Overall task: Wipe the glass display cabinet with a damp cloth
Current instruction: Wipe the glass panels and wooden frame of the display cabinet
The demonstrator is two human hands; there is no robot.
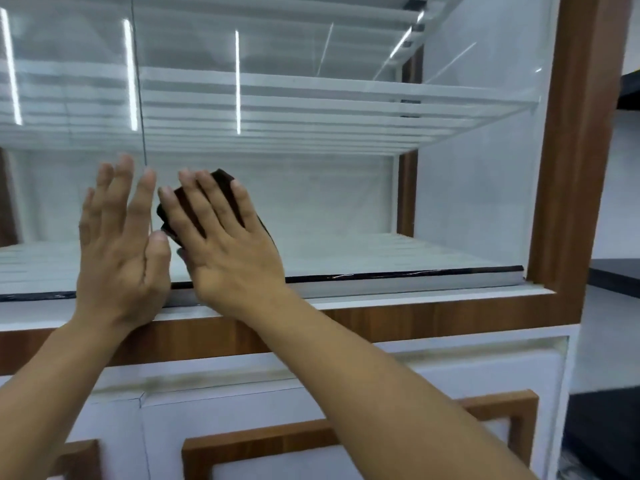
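Nearest to us we see two bare forearms reaching up and forward from the bottom edge. Below them sit the white lower cabinet doors [450, 386] with wood-brown rectangular trim; we count three trim pieces in view, one cut off at the left edge.

Above the doors we see two hands, both raised against the glass. Our left hand [121, 244] lies flat with its fingers spread and straight, holding nothing, its palm facing the pane beside a vertical glass seam [140, 98]. Our right hand [225, 244] is just beside it — fingers splayed and pressed down on one dark brown cloth [221, 176], pinning it flat to the glass rather than closing around it. The cloth peeks out above the fingertips and between the fingers, low on the glass display cabinet [346, 202], near the bottom rail [398, 275] and left of centre.

Behind the glass we count two white slatted shelves — one at hand level, one above. A wood-brown frame post [568, 150] runs up the right side. Three bright vertical light streaks reflect in the upper glass.
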